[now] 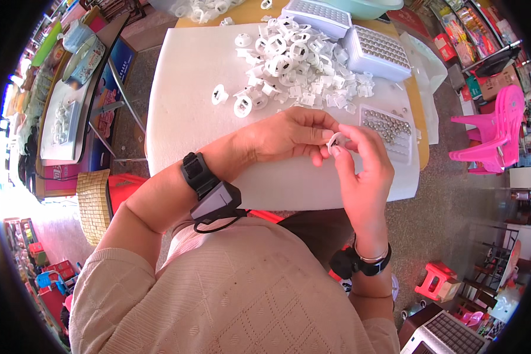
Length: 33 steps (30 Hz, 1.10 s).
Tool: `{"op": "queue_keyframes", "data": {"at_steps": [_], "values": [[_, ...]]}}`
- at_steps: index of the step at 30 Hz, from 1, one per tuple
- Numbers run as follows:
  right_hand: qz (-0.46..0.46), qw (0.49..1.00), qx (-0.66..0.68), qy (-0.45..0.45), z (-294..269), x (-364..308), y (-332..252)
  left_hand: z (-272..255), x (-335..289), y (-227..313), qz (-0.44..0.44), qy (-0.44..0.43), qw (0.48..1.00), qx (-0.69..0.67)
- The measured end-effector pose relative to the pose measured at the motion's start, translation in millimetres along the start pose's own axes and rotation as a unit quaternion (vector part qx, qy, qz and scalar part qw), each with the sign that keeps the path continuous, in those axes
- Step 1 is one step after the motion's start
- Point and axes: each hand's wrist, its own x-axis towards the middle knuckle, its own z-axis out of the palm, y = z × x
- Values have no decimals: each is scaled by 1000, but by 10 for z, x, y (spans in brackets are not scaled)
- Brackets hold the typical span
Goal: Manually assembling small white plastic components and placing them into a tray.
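Both of my hands meet over the right half of the white tabletop. Between them is a small round white plastic part with a dark spot in it. My left hand pinches the part's left side with thumb and fingers. From the other side, my right hand closes thumb and fingertips on the same part. Just beyond the hands lies a heap of similar white plastic parts, round ones on the left and squarish ones on the right. A shallow clear tray of small silvery balls sits beside my right hand.
Two white stacked trays with rows of cells, one nearer and one farther, stand at the back right. A pale green basin is behind them. Pink plastic chairs stand at right, a red stool lower right, a side table at left.
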Motion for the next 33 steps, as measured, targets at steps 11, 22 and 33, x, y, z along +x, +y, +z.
{"op": "queue_keyframes", "data": {"at_steps": [11,22,33], "values": [[-54,995,-86,-2,66,16,54,30,0,-1,-10,30,999,40],[-72,997,-7,19,53,-38,-47,80,-32,41,-2,49,999,1],[-66,997,-34,21,159,-46,19,6,45,-42,36,6,999,32]]}}
